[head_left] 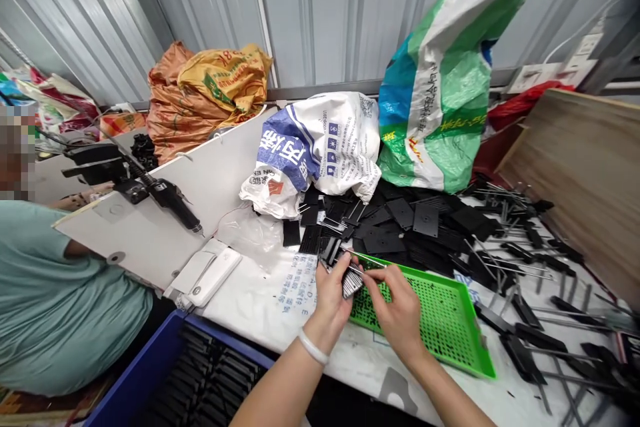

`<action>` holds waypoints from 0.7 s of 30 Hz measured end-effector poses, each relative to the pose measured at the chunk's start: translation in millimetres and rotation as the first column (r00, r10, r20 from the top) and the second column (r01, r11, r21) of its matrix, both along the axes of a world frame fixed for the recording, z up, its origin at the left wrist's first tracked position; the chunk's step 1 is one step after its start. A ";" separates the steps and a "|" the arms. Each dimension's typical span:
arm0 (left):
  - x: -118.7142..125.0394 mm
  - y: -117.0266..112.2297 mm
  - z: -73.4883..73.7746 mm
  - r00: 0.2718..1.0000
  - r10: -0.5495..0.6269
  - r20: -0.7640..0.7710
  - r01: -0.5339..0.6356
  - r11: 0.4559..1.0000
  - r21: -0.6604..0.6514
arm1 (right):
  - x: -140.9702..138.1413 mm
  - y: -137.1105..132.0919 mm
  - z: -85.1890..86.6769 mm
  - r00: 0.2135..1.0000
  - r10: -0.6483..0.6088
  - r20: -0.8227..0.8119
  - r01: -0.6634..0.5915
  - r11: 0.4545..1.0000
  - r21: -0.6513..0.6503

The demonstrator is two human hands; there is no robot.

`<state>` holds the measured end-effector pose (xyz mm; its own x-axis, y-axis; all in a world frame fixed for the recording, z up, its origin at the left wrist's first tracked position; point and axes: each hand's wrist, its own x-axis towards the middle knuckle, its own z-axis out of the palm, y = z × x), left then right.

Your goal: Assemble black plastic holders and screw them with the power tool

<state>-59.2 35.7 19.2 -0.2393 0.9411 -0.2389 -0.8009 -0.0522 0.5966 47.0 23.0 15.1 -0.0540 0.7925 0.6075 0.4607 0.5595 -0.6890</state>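
Observation:
My left hand (331, 297), with a white bangle on its wrist, is closed around a black ribbed plastic part (353, 283). Thin metal rods (367, 257) stick out of that part to the right. My right hand (400, 310) is closed in a pinch at the end of the lower rod, close beside the left thumb. Both hands are above the left end of a green perforated tray (477, 330), which has small black bits in it. Behind the hands lies a pile of flat black plates (427, 220).
Black parts with metal rods (520, 340) lie scattered at the right. A white and blue sack (345, 140) and a green sack (455, 93) stand behind. An electric screwdriver (175, 205) hangs by a white partition at left. Below is a blue crate (145, 367); a person in teal (70, 300) sits nearby.

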 end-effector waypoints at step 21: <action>8.1 -50.4 9.4 0.749 -0.656 0.089 0.662 0.736 -0.144 | 60.8 12.2 28.2 0.983 0.183 -0.016 -0.179 0.930 -0.322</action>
<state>-51.1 -14.7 28.7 0.4365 0.8097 -0.3922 -0.6170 0.5867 0.5245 107.7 35.2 43.4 -0.2216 0.9209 0.3208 0.3836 0.3848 -0.8395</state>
